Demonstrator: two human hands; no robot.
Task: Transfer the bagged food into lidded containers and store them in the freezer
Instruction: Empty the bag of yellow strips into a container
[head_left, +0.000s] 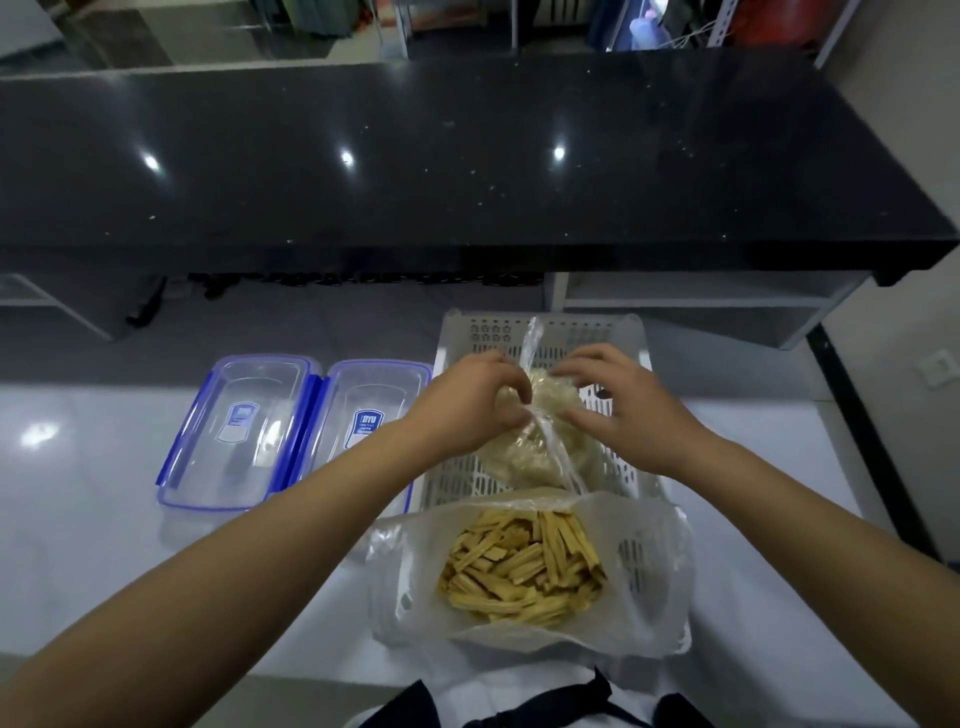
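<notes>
A white perforated basket stands on the pale counter. Inside it lies a clear bag of pale, rice-like food. My left hand pinches the twisted neck of that bag, thumb and fingers curled on the plastic. On the bag's right side my right hand has its curled fingertips on the plastic. In front of the basket, an open bag of yellow stick-shaped food rests on the counter. Two clear lidded containers with blue clips sit side by side to the left.
A raised black stone ledge runs across the back above the work surface. The white counter extends left and right of the basket. A dark apron strap shows at the bottom edge.
</notes>
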